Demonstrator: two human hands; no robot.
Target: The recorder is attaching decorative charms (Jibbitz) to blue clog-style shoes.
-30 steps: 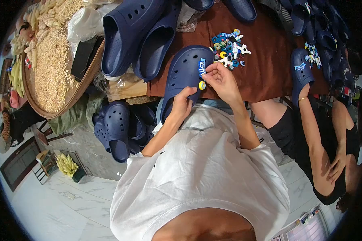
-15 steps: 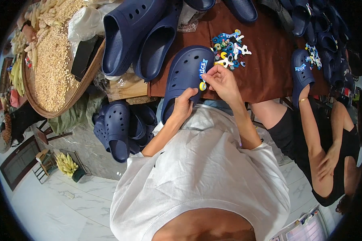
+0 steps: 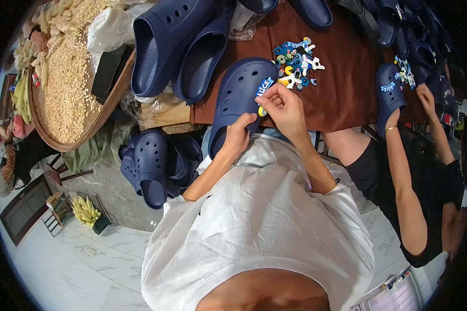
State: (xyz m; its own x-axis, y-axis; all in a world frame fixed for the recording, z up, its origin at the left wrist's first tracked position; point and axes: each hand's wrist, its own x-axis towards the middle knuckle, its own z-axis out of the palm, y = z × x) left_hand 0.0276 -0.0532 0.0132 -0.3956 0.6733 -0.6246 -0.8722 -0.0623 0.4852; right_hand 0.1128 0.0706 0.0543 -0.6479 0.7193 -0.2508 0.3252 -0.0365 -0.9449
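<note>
My left hand (image 3: 238,133) grips a navy clog (image 3: 236,89) by its side near the strap end, thumb on top. The clog's rounded, holed toe points away from me. Between the thumb and fingers of my right hand (image 3: 284,106) is a blue-and-white letter charm (image 3: 264,86), held at the clog's right edge. A yellow round charm (image 3: 262,111) shows just below it, partly covered by my hand. A pile of small colourful shoe charms (image 3: 294,59) lies on the brown cloth beyond my right hand.
More navy clogs (image 3: 202,67) stand at the table's left, others (image 3: 151,166) lower down. A round basket of corn kernels (image 3: 67,103) is far left. On the right, a co-worker's hand (image 3: 393,118) is inside another clog (image 3: 390,93) with a blue charm. The brown cloth (image 3: 342,78) covers the table.
My right hand has shifted slightly, tilting the letter charm to the right at its top. The co-worker's other hand has moved from their arm up toward the charms by their clog.
</note>
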